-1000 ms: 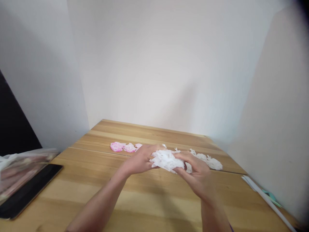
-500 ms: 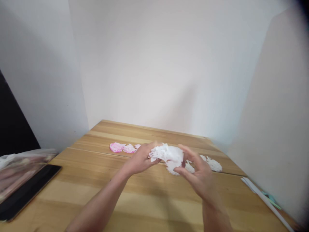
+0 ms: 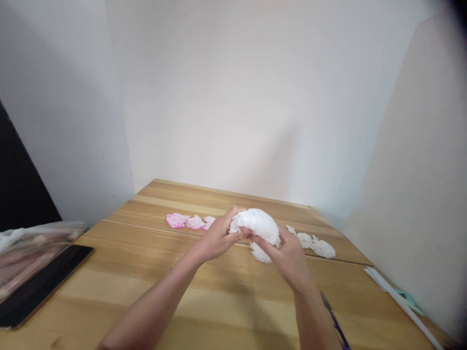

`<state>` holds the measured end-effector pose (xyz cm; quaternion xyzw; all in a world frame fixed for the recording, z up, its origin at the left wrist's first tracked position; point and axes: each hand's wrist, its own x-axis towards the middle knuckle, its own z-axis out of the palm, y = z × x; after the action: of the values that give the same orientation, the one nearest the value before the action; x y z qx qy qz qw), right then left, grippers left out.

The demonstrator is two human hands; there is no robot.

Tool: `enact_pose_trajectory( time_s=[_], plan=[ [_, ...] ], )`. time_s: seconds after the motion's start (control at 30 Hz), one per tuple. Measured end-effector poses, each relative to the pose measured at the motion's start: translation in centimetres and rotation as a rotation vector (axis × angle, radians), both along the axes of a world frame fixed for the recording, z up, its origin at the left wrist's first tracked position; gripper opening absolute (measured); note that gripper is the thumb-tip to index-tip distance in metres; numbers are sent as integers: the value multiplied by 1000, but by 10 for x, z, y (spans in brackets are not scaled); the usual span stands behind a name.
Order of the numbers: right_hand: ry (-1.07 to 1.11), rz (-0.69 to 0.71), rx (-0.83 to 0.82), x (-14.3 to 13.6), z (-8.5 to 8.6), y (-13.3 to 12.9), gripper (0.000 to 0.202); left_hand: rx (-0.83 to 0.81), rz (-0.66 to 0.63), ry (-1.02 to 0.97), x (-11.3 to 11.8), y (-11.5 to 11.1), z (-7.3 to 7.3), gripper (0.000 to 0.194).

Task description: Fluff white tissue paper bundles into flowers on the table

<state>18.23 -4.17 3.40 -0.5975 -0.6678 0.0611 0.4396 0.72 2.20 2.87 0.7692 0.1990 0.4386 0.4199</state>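
Both my hands grip a white ruffled bundle that looks like tissue paper [image 3: 260,223], held just above the table and domed on its upper side. My left hand [image 3: 221,236] closes round its left edge with the thumb underneath. At the right edge my right hand [image 3: 292,257] pinches it, thumb tucked in under the dome towards the left fingers. Another white ruffled piece [image 3: 261,253] shows just below the bundle. Several white ruffled pieces [image 3: 323,248] lie beyond my right hand, and pink-tinted ones [image 3: 177,220] lie beyond my left.
On the left of the wooden table [image 3: 146,272] are a black flat device like a phone or tablet [image 3: 44,287] and a clear plastic bag [image 3: 36,253]. A slim purple-handled tool [image 3: 334,318] lies by my right forearm. White strips [image 3: 401,301] run along the right edge, below the wall.
The white bundle has turned, so its smooth domed side now faces up. My right hand has moved left and closer to my left hand, uncovering the purple-handled tool.
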Motion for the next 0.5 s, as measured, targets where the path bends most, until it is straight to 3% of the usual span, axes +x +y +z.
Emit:
enact_pose_trajectory(
  time_s=[0.2,0.33,0.5],
  plan=[
    [-8,30,106,7,-3,1,29,26,-57,92,-1,-1,0,66],
    [49,43,152,8,-4,1,30,34,-34,13,3,2,-5,54],
    [91,31,187,4,-7,2,26,-92,-58,-138,10,5,-9,51]
  ],
)
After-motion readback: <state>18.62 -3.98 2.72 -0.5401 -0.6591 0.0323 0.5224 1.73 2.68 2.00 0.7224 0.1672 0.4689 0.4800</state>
